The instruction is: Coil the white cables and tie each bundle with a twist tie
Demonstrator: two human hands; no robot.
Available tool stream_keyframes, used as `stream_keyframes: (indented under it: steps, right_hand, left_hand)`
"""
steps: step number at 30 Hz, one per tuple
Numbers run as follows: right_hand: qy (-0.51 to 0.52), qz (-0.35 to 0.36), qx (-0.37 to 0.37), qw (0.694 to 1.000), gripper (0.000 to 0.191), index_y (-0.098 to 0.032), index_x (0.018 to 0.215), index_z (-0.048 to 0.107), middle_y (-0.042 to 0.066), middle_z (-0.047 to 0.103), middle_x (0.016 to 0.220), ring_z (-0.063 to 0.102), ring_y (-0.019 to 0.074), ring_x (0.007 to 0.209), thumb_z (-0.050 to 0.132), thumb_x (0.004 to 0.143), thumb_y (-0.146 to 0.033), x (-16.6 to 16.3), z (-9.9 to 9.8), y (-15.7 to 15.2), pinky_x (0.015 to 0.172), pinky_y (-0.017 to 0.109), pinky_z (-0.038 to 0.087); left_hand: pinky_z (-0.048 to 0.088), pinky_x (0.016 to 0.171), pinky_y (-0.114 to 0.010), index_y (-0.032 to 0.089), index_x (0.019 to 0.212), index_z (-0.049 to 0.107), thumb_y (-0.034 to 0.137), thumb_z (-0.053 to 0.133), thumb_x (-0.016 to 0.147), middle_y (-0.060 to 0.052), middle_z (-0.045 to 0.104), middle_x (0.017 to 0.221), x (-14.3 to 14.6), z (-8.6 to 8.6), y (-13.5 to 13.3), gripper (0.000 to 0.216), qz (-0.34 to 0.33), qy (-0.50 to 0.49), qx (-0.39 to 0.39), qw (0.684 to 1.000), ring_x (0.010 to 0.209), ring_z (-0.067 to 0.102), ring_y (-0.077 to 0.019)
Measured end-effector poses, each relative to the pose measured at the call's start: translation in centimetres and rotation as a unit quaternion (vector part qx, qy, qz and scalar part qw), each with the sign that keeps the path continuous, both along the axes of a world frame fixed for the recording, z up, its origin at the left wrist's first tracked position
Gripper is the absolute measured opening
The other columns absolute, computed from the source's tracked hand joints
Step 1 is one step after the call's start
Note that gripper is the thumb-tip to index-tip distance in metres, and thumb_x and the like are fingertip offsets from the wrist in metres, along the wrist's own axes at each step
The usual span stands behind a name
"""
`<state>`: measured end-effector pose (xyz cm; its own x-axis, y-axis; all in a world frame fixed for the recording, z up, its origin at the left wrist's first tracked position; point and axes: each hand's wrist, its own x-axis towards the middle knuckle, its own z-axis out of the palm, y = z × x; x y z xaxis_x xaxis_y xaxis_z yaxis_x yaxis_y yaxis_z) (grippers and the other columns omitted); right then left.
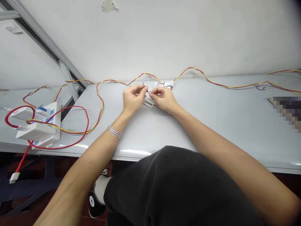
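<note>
My left hand (133,99) pinches a thin black twist tie (148,92) between thumb and forefinger, one end of it sticking up past the fingertips. My right hand (166,99) is closed at the other end of the tie, fingertips pressed together. Just beneath the fingers lies a coiled white cable (150,103), partly hidden by both hands. Behind my right hand, a second folded white cable (168,84) rests on the table with a dark tie around its middle.
A twisted red and yellow wire (207,78) runs along the wall at the back of the grey table (155,131). At left stands a white power strip (55,125) with chargers and a looped red cable (88,121). Loose black ties (260,87) and a blurred-out object (289,110) lie at right.
</note>
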<state>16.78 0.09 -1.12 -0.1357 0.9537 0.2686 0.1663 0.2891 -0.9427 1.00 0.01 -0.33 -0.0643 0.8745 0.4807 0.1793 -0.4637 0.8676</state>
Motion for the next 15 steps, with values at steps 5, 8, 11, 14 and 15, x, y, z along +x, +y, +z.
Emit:
stream_keyframes:
  steps: [5,8,11,14,15]
  right_hand:
    - [-0.017,-0.003,-0.012,1.000,0.007,-0.019,0.075,0.062,0.002,0.063,0.076,0.055,0.0153,0.068,0.064,0.074,-0.025,-0.01,-0.28,0.01,0.069,0.032,0.046]
    - [-0.021,-0.003,-0.018,1.000,0.006,-0.019,0.074,0.062,0.001,0.062,0.074,0.054,0.0149,0.067,0.064,0.074,-0.025,-0.08,-0.33,-0.07,0.069,0.031,0.045]
    - [-0.020,0.000,-0.027,0.999,0.007,-0.019,0.075,0.063,0.001,0.062,0.074,0.054,0.0146,0.066,0.064,0.075,-0.026,-0.14,-0.37,-0.12,0.066,0.030,0.043]
    - [-0.017,-0.001,-0.039,0.999,0.007,-0.019,0.076,0.063,0.000,0.061,0.073,0.052,0.0139,0.064,0.065,0.076,-0.026,-0.17,-0.39,-0.14,0.064,0.029,0.042]
    - [-0.016,-0.003,-0.042,0.999,0.007,-0.019,0.076,0.063,0.000,0.061,0.072,0.052,0.0137,0.063,0.065,0.077,-0.025,-0.17,-0.39,-0.14,0.064,0.029,0.041]
  left_hand:
    - [0.061,0.063,-0.028,0.016,0.090,0.072,0.029,0.079,0.086,-0.006,0.075,0.082,-0.17,0.35,0.00,0.016,0.007,-0.039,0.009,0.999,0.066,0.070,-0.0137]
    - [0.059,0.061,-0.024,0.018,0.091,0.069,0.027,0.079,0.087,-0.004,0.074,0.080,-0.27,0.40,0.05,0.014,0.018,-0.030,-0.004,0.999,0.063,0.069,-0.0122]
    - [0.053,0.051,-0.020,0.018,0.091,0.067,0.027,0.079,0.086,-0.003,0.074,0.080,-0.33,0.35,0.15,0.016,0.034,-0.025,-0.024,0.999,0.061,0.068,-0.0118]
    - [0.049,0.045,-0.019,0.017,0.090,0.066,0.024,0.078,0.086,-0.004,0.074,0.078,-0.34,0.33,0.23,0.015,0.046,-0.036,-0.051,0.997,0.059,0.068,-0.0126]
    - [0.049,0.044,-0.019,0.017,0.089,0.065,0.023,0.077,0.087,-0.004,0.074,0.078,-0.33,0.34,0.23,0.014,0.049,-0.042,-0.062,0.996,0.058,0.069,-0.0128]
